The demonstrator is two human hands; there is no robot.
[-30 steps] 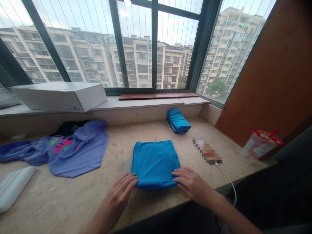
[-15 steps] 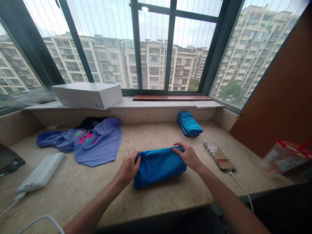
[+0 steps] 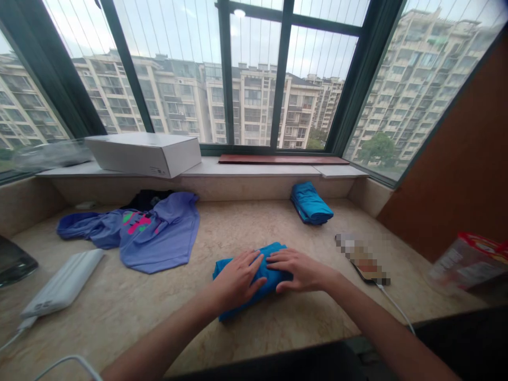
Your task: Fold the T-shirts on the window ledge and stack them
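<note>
A folded blue garment [image 3: 234, 311] lies on the stone counter in front of me, partly covered by both hands. My left hand [image 3: 242, 278] rests flat across its middle, fingers stretched out and pointing away from me. My right hand [image 3: 296, 270] lies on its right end with the fingers spread and the palm down. Farther back on the right sits a second folded blue cloth bundle [image 3: 311, 203]. On the left, a purple garment [image 3: 162, 233] with a pink and green print is spread out loosely.
A white power bank [image 3: 65, 283] with a cable stands left. A phone [image 3: 363, 259] on a charging cord lies right, near a clear plastic container with a red top [image 3: 464, 259]. On the sill are a white box [image 3: 143, 153] and a reddish board [image 3: 281, 160].
Both hands have let go of the garment's upper edge and now lie flat on top of it. The garment has gone from held up at its edge to lying flat.
</note>
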